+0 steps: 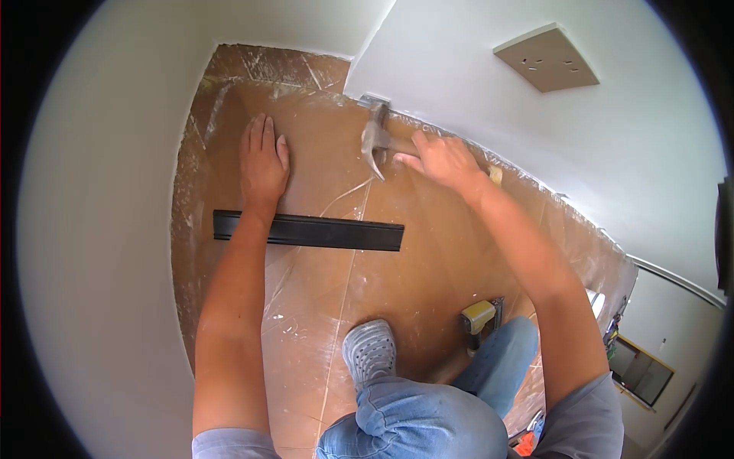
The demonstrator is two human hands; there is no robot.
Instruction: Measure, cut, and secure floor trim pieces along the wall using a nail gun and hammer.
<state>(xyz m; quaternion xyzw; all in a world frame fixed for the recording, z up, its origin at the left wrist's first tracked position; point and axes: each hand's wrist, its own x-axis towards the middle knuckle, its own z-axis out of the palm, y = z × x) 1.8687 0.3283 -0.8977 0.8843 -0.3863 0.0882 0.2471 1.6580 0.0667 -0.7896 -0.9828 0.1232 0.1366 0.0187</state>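
My right hand (449, 159) is closed round the handle of a claw hammer (375, 136). The hammer's head is at the foot of the right wall, by a small grey metal piece (373, 100) at the wall corner; I cannot tell whether they touch. Its claw points back toward me. On the left, my left hand (264, 164) lies flat on the brown floor covering (321, 138), fingers stretched out and holding nothing. A black strip of moulding (329, 232) lies on the floor, passing under my left forearm.
White walls meet the dusty floor to the left, ahead and right. A double socket plate (547, 57) is on the right wall. A yellow and black nail gun (479, 317) lies by my knee. Further right, a framed panel (641, 370) and several tools are partly visible.
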